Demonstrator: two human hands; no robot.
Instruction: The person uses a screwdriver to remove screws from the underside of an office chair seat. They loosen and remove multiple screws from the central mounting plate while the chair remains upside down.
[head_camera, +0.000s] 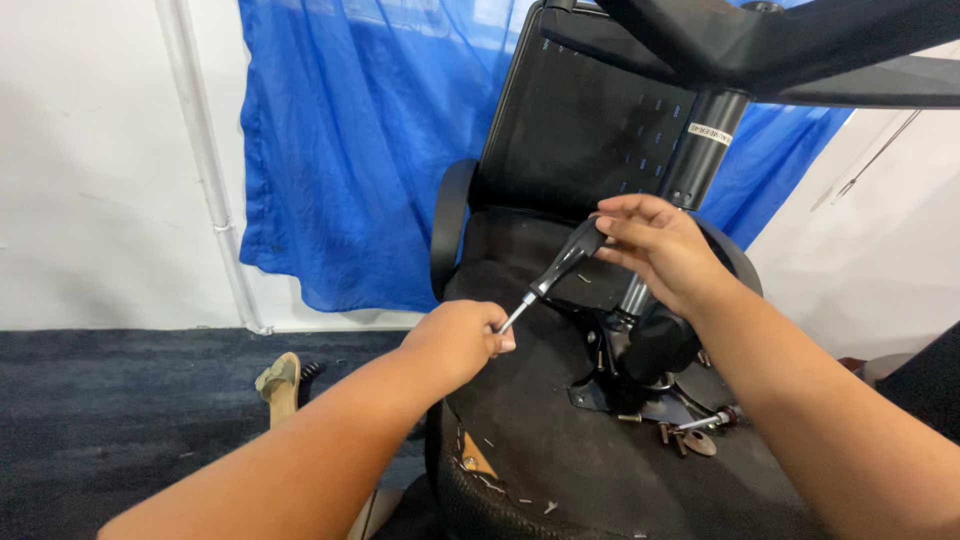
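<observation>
A black office chair (560, 150) lies overturned in front of me, the underside of its seat (560, 440) facing up. My right hand (655, 245) grips the black handle of a screwdriver (560, 268). My left hand (462, 338) pinches the metal shaft near its tip, just above the seat underside. The chair's gas cylinder (700, 150) rises behind my right hand toward the black base legs (800, 45) at the top. The metal seat mechanism (640, 375) sits below my right wrist.
Loose bolts and a washer (698, 435) lie on the seat underside at the right. A blue cloth (360, 150) hangs on the white wall behind. A dark carpet (110, 410) covers the floor, where a sandaled foot (280, 385) rests.
</observation>
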